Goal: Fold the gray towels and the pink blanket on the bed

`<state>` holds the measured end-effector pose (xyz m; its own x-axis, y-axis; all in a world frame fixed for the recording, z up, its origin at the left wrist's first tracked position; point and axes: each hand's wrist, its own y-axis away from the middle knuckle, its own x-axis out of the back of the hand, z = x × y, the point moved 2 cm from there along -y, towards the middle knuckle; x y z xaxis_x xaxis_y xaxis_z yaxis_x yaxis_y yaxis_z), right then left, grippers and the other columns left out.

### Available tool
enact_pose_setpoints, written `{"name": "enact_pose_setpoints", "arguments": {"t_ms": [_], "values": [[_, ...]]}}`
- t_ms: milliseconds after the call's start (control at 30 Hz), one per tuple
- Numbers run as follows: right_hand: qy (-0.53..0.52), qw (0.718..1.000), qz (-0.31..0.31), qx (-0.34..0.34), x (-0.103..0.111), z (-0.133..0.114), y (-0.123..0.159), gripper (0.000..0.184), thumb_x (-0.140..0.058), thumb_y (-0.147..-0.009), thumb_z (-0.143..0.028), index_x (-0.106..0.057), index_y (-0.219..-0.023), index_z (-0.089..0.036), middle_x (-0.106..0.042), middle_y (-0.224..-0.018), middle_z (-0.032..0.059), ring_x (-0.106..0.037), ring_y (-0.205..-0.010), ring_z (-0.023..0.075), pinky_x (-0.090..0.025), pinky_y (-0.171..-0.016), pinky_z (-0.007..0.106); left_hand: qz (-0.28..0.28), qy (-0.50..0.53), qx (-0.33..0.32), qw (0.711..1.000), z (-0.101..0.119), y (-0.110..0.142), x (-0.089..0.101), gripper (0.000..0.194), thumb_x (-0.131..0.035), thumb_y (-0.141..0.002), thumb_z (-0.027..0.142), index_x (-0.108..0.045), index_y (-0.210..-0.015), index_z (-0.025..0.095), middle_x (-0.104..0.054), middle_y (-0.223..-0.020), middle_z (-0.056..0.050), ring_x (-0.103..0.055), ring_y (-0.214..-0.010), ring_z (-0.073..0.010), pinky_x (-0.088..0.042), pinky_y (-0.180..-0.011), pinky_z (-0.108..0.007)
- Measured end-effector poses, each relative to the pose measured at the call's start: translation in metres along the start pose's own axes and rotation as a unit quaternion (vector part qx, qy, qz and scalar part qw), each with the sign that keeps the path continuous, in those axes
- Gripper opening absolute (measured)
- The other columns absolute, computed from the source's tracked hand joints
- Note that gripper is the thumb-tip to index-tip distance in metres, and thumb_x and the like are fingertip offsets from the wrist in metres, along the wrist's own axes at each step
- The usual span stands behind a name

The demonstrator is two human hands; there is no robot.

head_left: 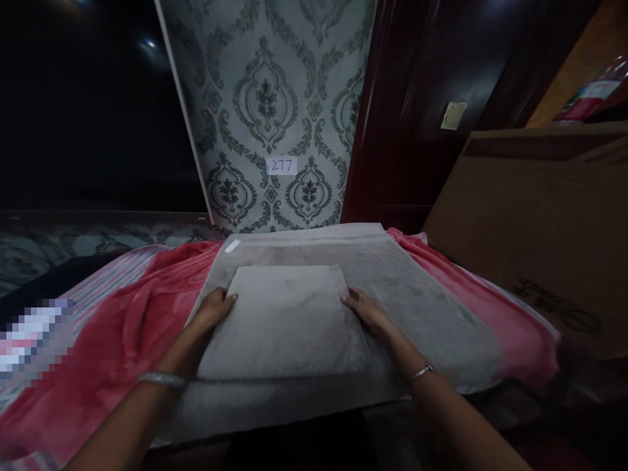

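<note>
A plush grey cloth [289, 320], folded into a flat, roughly square pad, lies in the middle. My left hand [216, 306] grips its left edge, thumb on top and the other fingers around the side. On the opposite edge my right hand [362, 307] has the same hold, thumb resting on the upper face. Under the pad spreads a larger grey plush cloth [422, 320] with a small white tag [232, 246] near its far left corner. The fingers beneath the folded pad are hidden.
A red and striped blanket [147, 307] lies under the grey cloth and shows on both sides. To the right stands a big cardboard box [534, 216] with a bottle [591, 95] above it. Behind are a patterned wall [265, 98] and a dark screen [88, 111].
</note>
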<state>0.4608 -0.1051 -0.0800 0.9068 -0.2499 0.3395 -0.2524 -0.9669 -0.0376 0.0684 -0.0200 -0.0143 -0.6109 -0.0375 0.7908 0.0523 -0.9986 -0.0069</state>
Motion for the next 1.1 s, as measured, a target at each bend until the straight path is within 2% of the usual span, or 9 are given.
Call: {"name": "enact_pose_setpoints", "arguments": {"t_ms": [100, 167, 267, 333, 400, 533, 767, 900, 1100], "values": [[0.197, 0.972, 0.061, 0.111, -0.002, -0.034, -0.013, 0.069, -0.062, -0.082, -0.032, -0.047, -0.147, -0.014, -0.062, -0.134, 0.0170, -0.057, -0.125, 0.0304, -0.043, -0.109, 0.048, 0.038, -0.097, -0.117, 0.988, 0.035, -0.001, -0.004, 0.054, -0.052, -0.088, 0.030, -0.053, -0.137, 0.009, -0.060, -0.140, -0.020, -0.054, -0.133, -0.0319, -0.042, -0.111, -0.043], [0.295, 0.940, 0.053, 0.164, -0.019, -0.065, -0.022, 0.069, -0.057, -0.087, -0.031, -0.041, -0.151, -0.011, -0.048, -0.150, 0.0192, -0.045, -0.139, 0.0290, -0.036, -0.115, 0.046, 0.030, -0.158, -0.208, 0.965, 0.067, 0.002, -0.020, 0.060, -0.048, -0.091, 0.030, -0.044, -0.146, 0.005, -0.046, -0.153, -0.020, -0.043, -0.143, -0.0290, -0.035, -0.118, -0.041], [0.398, 0.903, 0.036, 0.158, -0.057, -0.095, -0.029, 0.062, -0.047, -0.097, -0.038, -0.037, -0.154, -0.014, -0.034, -0.159, 0.0173, -0.031, -0.147, 0.0288, -0.029, -0.118, 0.048, 0.026, -0.221, -0.254, 0.941, 0.101, 0.008, -0.051, 0.062, -0.044, -0.096, 0.037, -0.038, -0.152, 0.010, -0.032, -0.162, -0.018, -0.026, -0.151, -0.0315, -0.026, -0.122, -0.050], [0.438, 0.887, 0.035, 0.144, -0.080, -0.096, -0.027, 0.059, -0.041, -0.101, -0.043, -0.037, -0.155, -0.020, -0.033, -0.161, 0.0144, -0.028, -0.148, 0.0303, -0.025, -0.118, 0.053, 0.020, -0.257, -0.260, 0.931, 0.105, 0.009, -0.072, 0.062, -0.041, -0.098, 0.041, -0.037, -0.153, 0.015, -0.028, -0.164, -0.015, -0.020, -0.153, -0.0332, -0.019, -0.122, -0.059], [0.460, 0.878, 0.028, 0.132, -0.096, -0.085, -0.024, 0.058, -0.039, -0.102, -0.046, -0.039, -0.154, -0.022, -0.034, -0.161, 0.0127, -0.026, -0.149, 0.0313, -0.021, -0.119, 0.055, -0.006, -0.283, -0.250, 0.926, 0.095, 0.008, -0.089, 0.061, -0.037, -0.100, 0.045, -0.037, -0.154, 0.018, -0.027, -0.164, -0.014, -0.019, -0.153, -0.0336, -0.015, -0.122, -0.063], [0.472, 0.873, 0.010, 0.120, -0.107, -0.059, -0.021, 0.058, -0.037, -0.102, -0.049, -0.038, -0.155, -0.024, -0.032, -0.162, 0.0110, -0.024, -0.150, 0.0309, -0.016, -0.120, 0.055, -0.033, -0.294, -0.236, 0.926, 0.075, 0.005, -0.103, 0.064, -0.031, -0.100, 0.051, -0.033, -0.156, 0.020, -0.027, -0.165, -0.013, -0.021, -0.153, -0.0331, -0.015, -0.121, -0.062], [0.475, 0.872, 0.009, 0.119, -0.105, -0.058, -0.026, 0.058, -0.035, -0.103, -0.050, -0.038, -0.155, -0.024, -0.030, -0.163, 0.0111, -0.023, -0.150, 0.0302, -0.015, -0.119, 0.054, -0.016, -0.309, -0.201, 0.929, 0.074, -0.002, -0.092, 0.068, -0.029, -0.099, 0.058, -0.035, -0.155, 0.019, -0.028, -0.164, -0.015, -0.022, -0.153, -0.0316, -0.014, -0.122, -0.060], [0.476, 0.871, 0.013, 0.121, -0.105, -0.057, -0.024, 0.059, -0.035, -0.103, -0.050, -0.038, -0.155, -0.024, -0.031, -0.162, 0.0109, -0.023, -0.150, 0.0301, -0.016, -0.119, 0.053, -0.005, -0.327, -0.142, 0.934, 0.057, -0.012, -0.072, 0.067, -0.026, -0.100, 0.056, -0.036, -0.155, 0.019, -0.025, -0.165, -0.014, -0.020, -0.153, -0.0320, -0.018, -0.121, -0.061], [0.484, 0.867, 0.014, 0.120, -0.102, -0.059, -0.022, 0.058, -0.036, -0.103, -0.049, -0.038, -0.155, -0.024, -0.031, -0.162, 0.0111, -0.024, -0.150, 0.0304, -0.017, -0.119, 0.054, -0.050, -0.293, -0.097, 0.950, 0.028, -0.012, -0.037, 0.061, -0.022, -0.102, 0.046, -0.027, -0.158, 0.023, -0.017, -0.168, -0.006, -0.021, -0.153, -0.0297, -0.027, -0.120, -0.056]]}}
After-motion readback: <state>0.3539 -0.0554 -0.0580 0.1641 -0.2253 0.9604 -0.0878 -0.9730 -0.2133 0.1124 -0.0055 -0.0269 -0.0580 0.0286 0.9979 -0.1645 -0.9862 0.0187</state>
